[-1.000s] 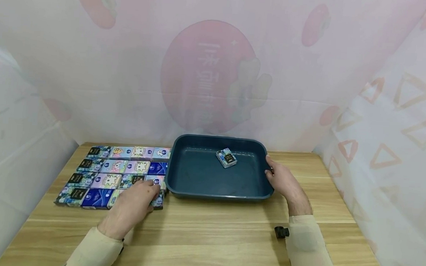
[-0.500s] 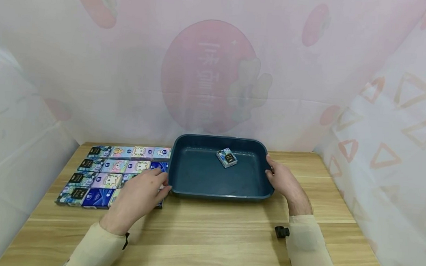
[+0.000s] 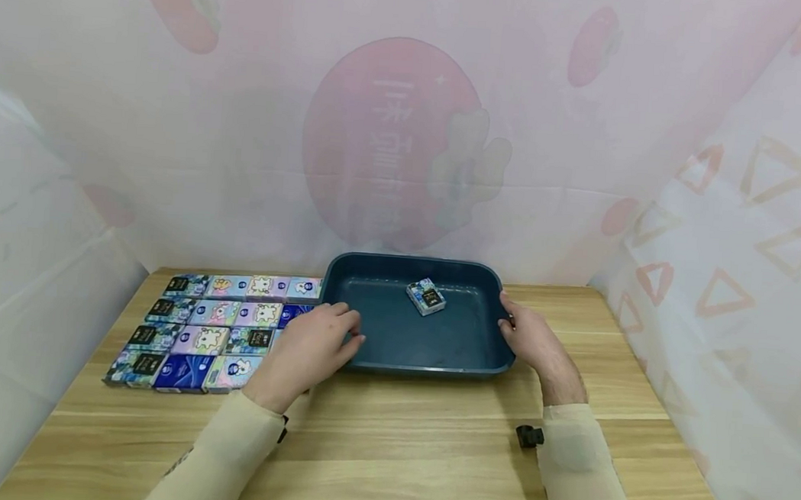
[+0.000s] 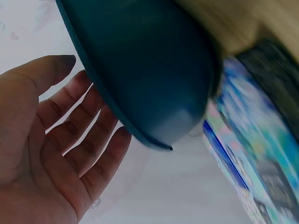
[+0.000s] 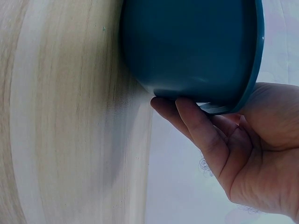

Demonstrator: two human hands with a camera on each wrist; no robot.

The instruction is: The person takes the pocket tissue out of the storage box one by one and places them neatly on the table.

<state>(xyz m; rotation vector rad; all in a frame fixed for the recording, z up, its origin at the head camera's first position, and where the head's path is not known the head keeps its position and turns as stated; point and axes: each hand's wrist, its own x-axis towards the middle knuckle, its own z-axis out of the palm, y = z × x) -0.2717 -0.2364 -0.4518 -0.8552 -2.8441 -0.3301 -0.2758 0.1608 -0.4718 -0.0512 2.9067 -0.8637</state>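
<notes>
A dark teal tray stands near the back wall. One floral pocket tissue pack lies inside it, towards the back. My left hand is over the tray's left front rim, fingers loosely bent. In the left wrist view, nothing lies between the thumb and the spread fingers of my left hand, beside the tray rim. My right hand grips the tray's right side. The right wrist view shows its fingers under the rim against the outer wall.
Several tissue packs lie in rows left of the tray, some hidden behind my left hand. The wooden table extends in front. Printed cloth walls close the back and sides.
My left hand has moved right, from the tissue packs to above the tray's left front rim. My right hand has stayed on the tray. The tray's left edge has shifted slightly right.
</notes>
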